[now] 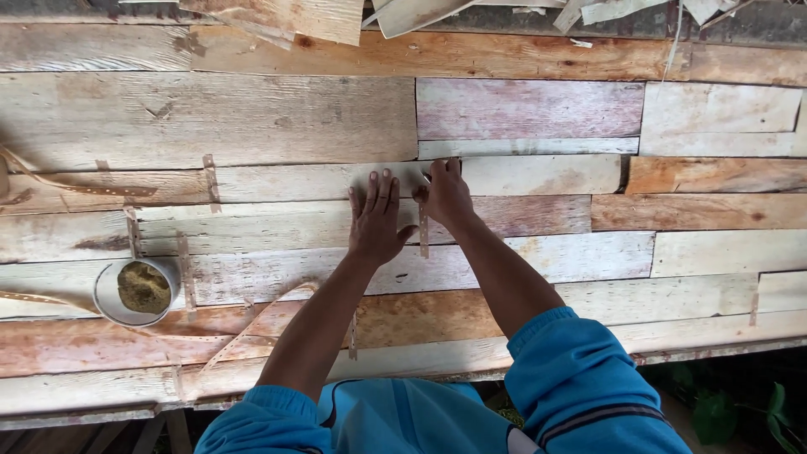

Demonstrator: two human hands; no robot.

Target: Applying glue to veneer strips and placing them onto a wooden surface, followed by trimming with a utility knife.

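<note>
Near the middle of the veneer sheet [252,118], both hands were down on the patchwork of thin wood strips. Left hand [376,220] lay flat, fingers spread, palm pressing a pale strip [277,181]; it gripped nothing. Right hand [445,195] was partly curled, fingertips pinching the top end of a narrow tape strip [424,229] that ran down across the seam between two veneer pieces, just beside the left thumb. Whether it held anything else, couldn't tell.

Tape looked very light, limp and likely tacky on one side, so best held at the end and smoothed down along its length. Veneer looked thin, brittle, splits along the grain: press flat, don't lift by an edge.

More short tapes [210,181] sat to the left, and a white bowl [108,304] of brownish stuff near the left edge
</note>
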